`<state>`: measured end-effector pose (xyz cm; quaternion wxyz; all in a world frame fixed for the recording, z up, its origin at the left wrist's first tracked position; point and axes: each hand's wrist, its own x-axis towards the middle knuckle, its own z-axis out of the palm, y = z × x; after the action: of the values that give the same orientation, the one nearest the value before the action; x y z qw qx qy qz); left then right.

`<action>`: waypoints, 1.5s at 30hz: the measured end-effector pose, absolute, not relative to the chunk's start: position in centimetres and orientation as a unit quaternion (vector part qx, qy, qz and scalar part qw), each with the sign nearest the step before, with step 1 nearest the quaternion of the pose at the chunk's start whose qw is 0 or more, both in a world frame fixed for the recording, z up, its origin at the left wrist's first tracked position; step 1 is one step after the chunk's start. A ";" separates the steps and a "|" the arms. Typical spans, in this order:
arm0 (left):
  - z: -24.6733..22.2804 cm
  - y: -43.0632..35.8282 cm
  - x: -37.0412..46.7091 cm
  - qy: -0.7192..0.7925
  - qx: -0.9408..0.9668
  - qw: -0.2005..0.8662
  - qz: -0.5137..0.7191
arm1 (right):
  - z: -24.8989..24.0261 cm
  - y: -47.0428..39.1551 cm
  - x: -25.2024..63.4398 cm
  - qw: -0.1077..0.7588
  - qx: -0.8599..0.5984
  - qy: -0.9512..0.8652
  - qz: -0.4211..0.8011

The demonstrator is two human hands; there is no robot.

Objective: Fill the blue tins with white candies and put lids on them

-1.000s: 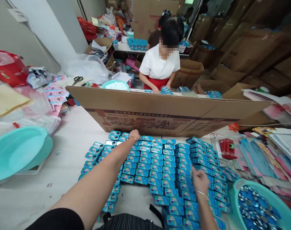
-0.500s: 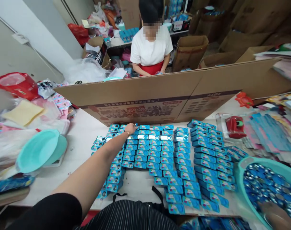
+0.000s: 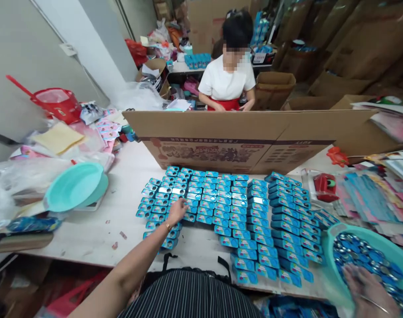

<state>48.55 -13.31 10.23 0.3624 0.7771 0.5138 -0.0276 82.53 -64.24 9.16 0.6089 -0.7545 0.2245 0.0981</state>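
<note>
Rows of small blue boxes (image 3: 206,207), several with a round hole or disc on top, stand on the table in front of me. My left hand (image 3: 177,211) is over the left-hand rows, fingers drawn together at the top of one box. Whatever those fingers may hold is too small to make out. At the lower right, a turquoise basin (image 3: 331,247) is filled with shiny blue and silver round pieces (image 3: 362,251). Above these pieces is my right hand (image 3: 369,285), palm partly turned up; its fingers are blurred.
A tall cardboard sheet (image 3: 218,154) walls off the table's far side, with a co-worker (image 3: 226,81) in a white top behind it. Another turquoise bowl (image 3: 74,185) sits at left. Flat printed packs (image 3: 370,194) and a red tape dispenser (image 3: 325,186) lie at right.
My left hand has come back from the far row towards me, to the nearer end of the left rows. My right hand has risen a little in the basin. The view has swung left.
</note>
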 end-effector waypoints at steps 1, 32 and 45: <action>10.1 -14.0 47.8 0.514 0.780 0.355 -0.033 | 9.3 -61.9 81.3 0.613 -0.752 0.219 0.102; 8.3 -18.8 46.0 0.539 0.806 0.245 0.012 | 4.7 -34.0 59.4 0.296 -0.835 -0.461 0.053; 8.5 -16.9 49.2 0.602 0.746 0.231 -0.166 | 7.8 -65.9 81.0 0.234 -0.960 0.129 -0.084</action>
<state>49.19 -16.90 8.46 0.2309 0.7464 0.6016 -0.1661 81.00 -65.85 7.84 0.2336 -0.9601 0.1290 -0.0838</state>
